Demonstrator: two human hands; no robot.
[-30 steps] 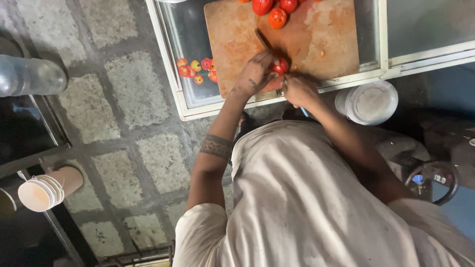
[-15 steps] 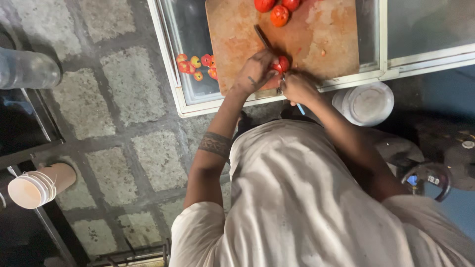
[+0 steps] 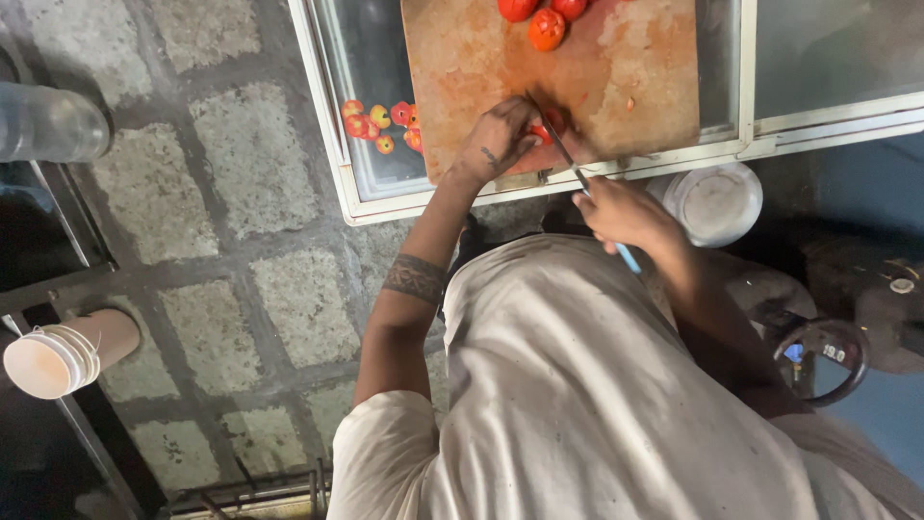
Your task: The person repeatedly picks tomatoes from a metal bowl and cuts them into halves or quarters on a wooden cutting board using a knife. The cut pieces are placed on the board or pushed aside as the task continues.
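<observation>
My left hand (image 3: 500,140) presses down on a red tomato (image 3: 549,127) near the front edge of a stained wooden cutting board (image 3: 616,77). My right hand (image 3: 626,212) grips a knife (image 3: 570,162) by its blue handle, just off the board's front edge. The blade points up toward the tomato. Two or three more whole tomatoes (image 3: 546,29) lie at the far side of the board. A tattoo band circles my left forearm.
The board rests on a white-framed glass counter (image 3: 327,116); small tomatoes (image 3: 380,120) show beneath the glass to the left. A white round container (image 3: 717,202) sits below the counter edge on the right. A stack of paper cups (image 3: 53,356) and a plastic bottle (image 3: 48,120) are at the left over stone paving.
My right hand has drawn back toward my body with the knife, away from the tomato. The left hand stays on the tomato.
</observation>
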